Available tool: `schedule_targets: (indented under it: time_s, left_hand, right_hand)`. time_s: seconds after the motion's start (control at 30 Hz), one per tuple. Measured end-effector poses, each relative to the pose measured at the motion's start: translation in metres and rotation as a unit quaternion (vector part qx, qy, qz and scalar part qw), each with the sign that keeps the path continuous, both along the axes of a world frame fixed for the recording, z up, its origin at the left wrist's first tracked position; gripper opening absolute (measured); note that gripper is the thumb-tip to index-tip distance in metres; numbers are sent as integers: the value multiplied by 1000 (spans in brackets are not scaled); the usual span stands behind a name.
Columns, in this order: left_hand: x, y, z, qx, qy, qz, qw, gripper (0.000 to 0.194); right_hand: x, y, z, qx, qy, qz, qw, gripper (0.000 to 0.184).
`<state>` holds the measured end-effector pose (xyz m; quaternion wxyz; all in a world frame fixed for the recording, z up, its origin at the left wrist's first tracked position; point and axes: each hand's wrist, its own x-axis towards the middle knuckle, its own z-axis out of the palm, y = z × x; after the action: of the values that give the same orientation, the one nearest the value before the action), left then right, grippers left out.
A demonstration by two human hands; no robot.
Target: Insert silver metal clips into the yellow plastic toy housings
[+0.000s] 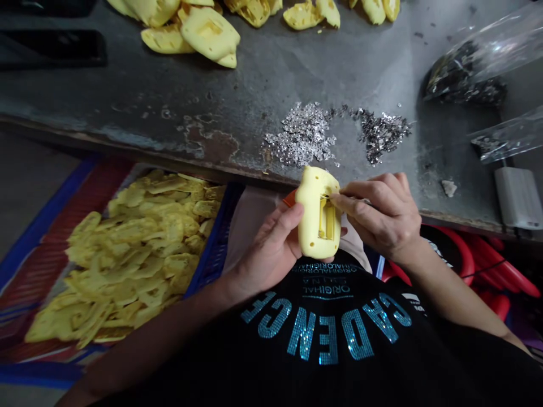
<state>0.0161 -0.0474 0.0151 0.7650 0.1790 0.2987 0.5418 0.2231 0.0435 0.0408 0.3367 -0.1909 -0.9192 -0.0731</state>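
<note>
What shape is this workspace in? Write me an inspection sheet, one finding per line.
Surface: grey table, scuffed, brown patch near the front edge.
Job's things: yellow shell, slot uncovered.
Clutter: two heaps of small metal pieces; more yellow shells behind; plastic bags and pale box at right.
Hands: left hand grips the shell; right hand has fingertips at the slot.
Cables: thin dark line by the red plastic, possibly a cord.
Surroundings: crate of yellow parts at left.
</note>
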Motion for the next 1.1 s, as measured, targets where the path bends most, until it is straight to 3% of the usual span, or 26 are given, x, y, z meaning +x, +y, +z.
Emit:
schedule_targets:
  time_s: [0.13,0.23,0.43,0.57,0.73,0.97,1.1]
  left_hand:
    - [0,0,1,-1,-2,3,1000,49]
    - [-1,1,1,-6,-16,6,1000,55]
    - [0,-2,2,13,19,20,1000,55]
    - [2,-5,2,17,50,41,998,50]
    - [2,-6,-4,7,40,47,998,52]
    - [1,-3,-7,16,-19,1,1000,57]
    - [2,-3,-6,18,-2,19,1000,51]
  right_hand:
    - [3,1,-2,10,-13,13,1000,31]
    - [6,2,-2,-9,12,19,1000,25]
    - [2,9,17,-207,59,31,976,9]
    - [-4,17,23,-180,-14,48,982,6]
    - [-8,20,10,-135,-32,48,989,5]
    - [-9,11,4,-259,68,36,963,10]
    - [-9,5,1,-257,80,7,963,9]
